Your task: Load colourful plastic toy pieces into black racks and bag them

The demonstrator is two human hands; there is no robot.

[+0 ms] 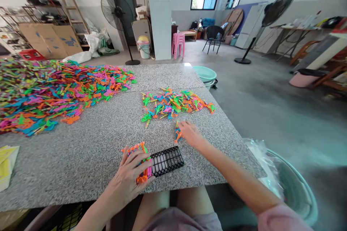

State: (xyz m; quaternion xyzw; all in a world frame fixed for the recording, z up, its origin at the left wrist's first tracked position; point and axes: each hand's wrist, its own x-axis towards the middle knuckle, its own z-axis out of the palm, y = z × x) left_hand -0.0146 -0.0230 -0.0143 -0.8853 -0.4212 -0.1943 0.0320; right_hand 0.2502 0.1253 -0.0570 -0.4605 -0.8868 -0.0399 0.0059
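Observation:
A black grid rack [168, 160] lies on the speckled stone table in front of me. Its left part carries a row of small orange, green and pink plastic toys [142, 179]. My left hand [127, 173] lies across that row, fingers spread and resting on top, the thumb along the near side. To the upper right of the rack, my right hand [189, 133] is closed on a few small plastic toys [178, 133], blue and orange with a yellow tip; its fingers partly hide them. Just beyond is a loose cluster of similar toys [176, 104].
A large heap of colourful plastic toys [54, 94] covers the table's far left. Yellow-and-white paper [8, 166] lies at the left edge. Past the right edge stand a green tub [306, 191] with clear plastic bags [264, 158] and a green basin [204, 74].

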